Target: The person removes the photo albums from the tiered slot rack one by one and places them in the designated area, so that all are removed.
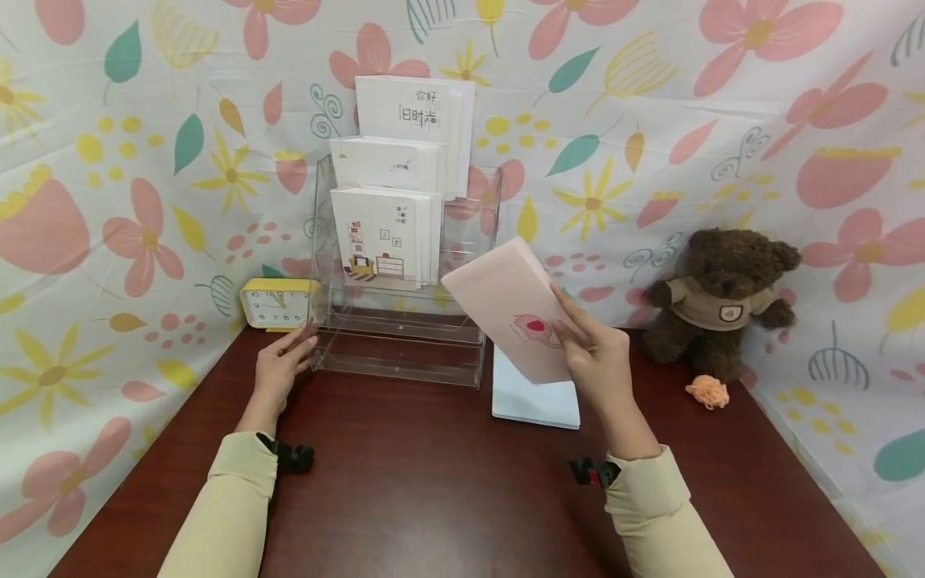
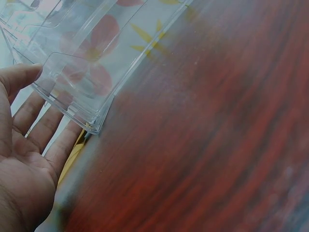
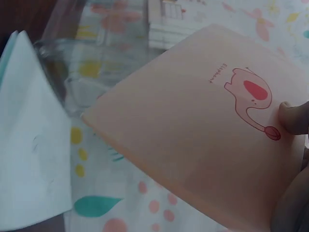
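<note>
My right hand (image 1: 596, 353) holds a pink notebook (image 1: 499, 313) by its right edge, thumb on the cover and fingers behind it. The notebook is tilted in the air, overlapping a light blue notebook (image 1: 535, 405) on the table in the head view. A red-lined elephant drawing (image 3: 253, 101) shows on its cover. At the lower left side of a clear tiered rack (image 1: 397, 372), my left hand (image 1: 278, 365) has its fingers extended along the plastic. In the left wrist view the thumb (image 2: 29, 72) overlaps the rack's edge while the fingertips are hidden behind it.
White notebooks stand in the rack's tiers, the front one (image 1: 383, 237) with a room drawing. A yellow clock (image 1: 278, 305) sits behind my left hand. At the back right are a brown teddy bear (image 1: 723, 297) and an orange ball (image 1: 708, 392). Floral cloth (image 1: 600, 48) encloses the table.
</note>
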Demonstrator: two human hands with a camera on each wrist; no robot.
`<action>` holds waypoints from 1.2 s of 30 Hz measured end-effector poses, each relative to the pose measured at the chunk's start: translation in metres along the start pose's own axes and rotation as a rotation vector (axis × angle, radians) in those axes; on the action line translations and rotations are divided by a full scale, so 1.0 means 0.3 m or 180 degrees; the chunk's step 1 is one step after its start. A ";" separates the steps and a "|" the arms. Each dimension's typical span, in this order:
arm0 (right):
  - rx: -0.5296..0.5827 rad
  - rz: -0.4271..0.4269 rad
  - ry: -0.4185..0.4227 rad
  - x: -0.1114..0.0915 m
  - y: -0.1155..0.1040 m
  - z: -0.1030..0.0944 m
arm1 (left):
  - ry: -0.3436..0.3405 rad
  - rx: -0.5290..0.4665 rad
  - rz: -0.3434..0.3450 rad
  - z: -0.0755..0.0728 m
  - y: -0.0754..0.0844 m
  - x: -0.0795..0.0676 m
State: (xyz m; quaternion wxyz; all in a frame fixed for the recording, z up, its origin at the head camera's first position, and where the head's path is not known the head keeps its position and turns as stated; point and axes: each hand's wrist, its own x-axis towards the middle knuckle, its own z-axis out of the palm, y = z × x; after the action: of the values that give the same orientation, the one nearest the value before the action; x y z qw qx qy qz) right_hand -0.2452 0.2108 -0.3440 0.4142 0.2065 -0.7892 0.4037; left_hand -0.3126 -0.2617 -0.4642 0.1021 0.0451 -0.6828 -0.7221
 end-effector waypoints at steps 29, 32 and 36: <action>0.1843 0.2996 0.0639 -0.136 0.403 -0.284 | 0.0065 -0.0023 -0.0070 0.008 0.001 -0.014; 0.1904 0.3050 0.0673 -0.173 0.436 -0.329 | 0.0052 -0.0063 -0.0064 0.007 0.003 -0.014; 0.1811 0.3177 0.0800 -0.206 0.471 -0.368 | 0.0031 -0.0058 -0.0036 0.005 0.006 -0.015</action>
State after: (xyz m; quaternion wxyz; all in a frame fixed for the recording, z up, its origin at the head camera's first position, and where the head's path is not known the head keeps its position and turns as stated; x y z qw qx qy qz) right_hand -0.2494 0.3826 -0.4239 0.1927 -0.1364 -0.5964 0.7672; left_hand -0.3083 -0.2594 -0.4627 0.1017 0.0516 -0.6754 -0.7286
